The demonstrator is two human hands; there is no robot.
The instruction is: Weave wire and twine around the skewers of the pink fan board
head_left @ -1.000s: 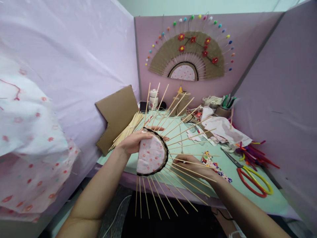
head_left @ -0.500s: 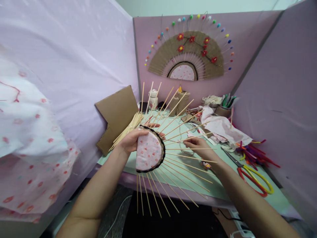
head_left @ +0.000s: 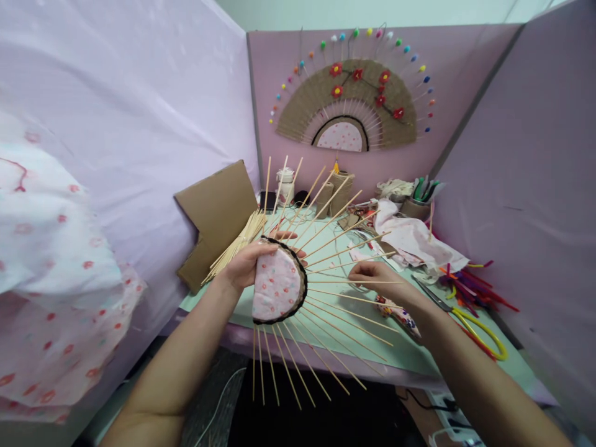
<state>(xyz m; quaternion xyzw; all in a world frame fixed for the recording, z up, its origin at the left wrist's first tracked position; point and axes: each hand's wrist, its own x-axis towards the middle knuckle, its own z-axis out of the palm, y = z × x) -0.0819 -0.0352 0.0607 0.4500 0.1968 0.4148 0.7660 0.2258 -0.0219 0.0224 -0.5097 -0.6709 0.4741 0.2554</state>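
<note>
My left hand [head_left: 243, 266] grips the flat edge of a half-round fan base [head_left: 278, 287], thumb on the front and fingers behind. Pink flowered fabric covers the base, and a black braid trims its curve. Thin wooden sticks [head_left: 333, 303] spread out from that curve like rays. To the right, my right hand [head_left: 372, 275] is closed in a pinch behind the sticks, apart from the base. Whatever sits between its fingertips is too small to make out. Under my right forearm lies a flower-patterned object [head_left: 399, 315], partly hidden.
A finished fan [head_left: 347, 93] hangs on the back panel. Cardboard [head_left: 218, 214] and a bundle of sticks [head_left: 237, 245] stand left. Twine spools [head_left: 341, 191], pink fabric [head_left: 410, 233], pipe cleaners [head_left: 484, 292] and scissors [head_left: 479, 329] lie at the back and right.
My right hand has shifted slightly right, away from the base, still pinched. More of the flower-patterned object shows below my forearm. The left hand keeps its hold; the whole view shifts slightly.
</note>
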